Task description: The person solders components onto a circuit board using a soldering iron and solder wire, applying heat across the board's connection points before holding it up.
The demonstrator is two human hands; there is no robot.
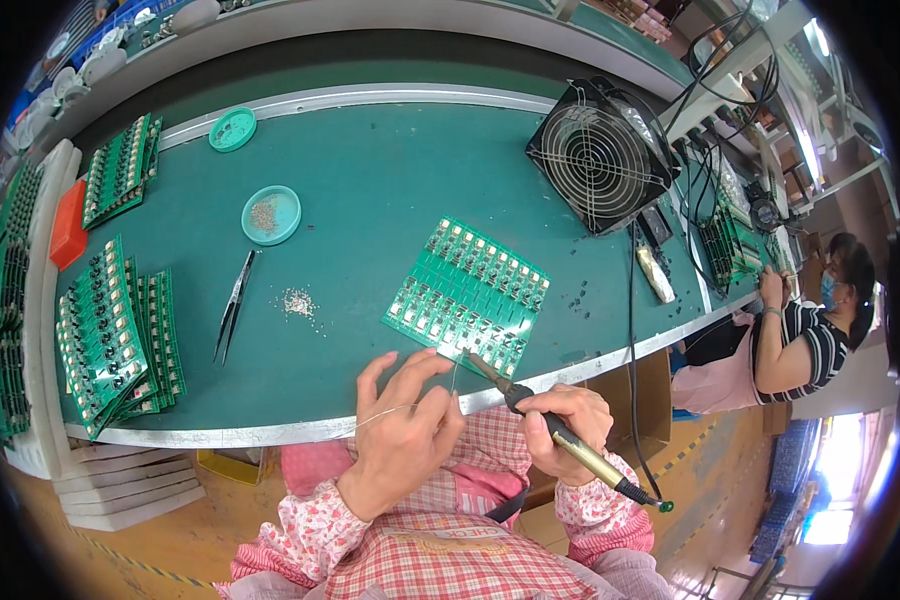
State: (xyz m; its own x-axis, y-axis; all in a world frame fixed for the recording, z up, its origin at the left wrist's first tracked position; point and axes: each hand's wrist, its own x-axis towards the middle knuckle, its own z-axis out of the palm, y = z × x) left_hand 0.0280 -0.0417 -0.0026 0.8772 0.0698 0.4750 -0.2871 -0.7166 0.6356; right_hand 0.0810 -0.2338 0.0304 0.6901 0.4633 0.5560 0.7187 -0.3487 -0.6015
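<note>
left hand [402, 425] fingers pinch solder wire [454, 378]; right hand [562, 420] grips soldering iron [560, 432], tip at green circuit board [467, 296].

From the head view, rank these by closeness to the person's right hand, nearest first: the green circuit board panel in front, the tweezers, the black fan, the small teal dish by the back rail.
Measured from the right hand, which holds a soldering iron:
1. Green circuit board panel, just ahead of the hand.
2. Black fan, far right at the back.
3. Tweezers, off to the left; close to the fan's rank.
4. Small teal dish, far back left.
</note>
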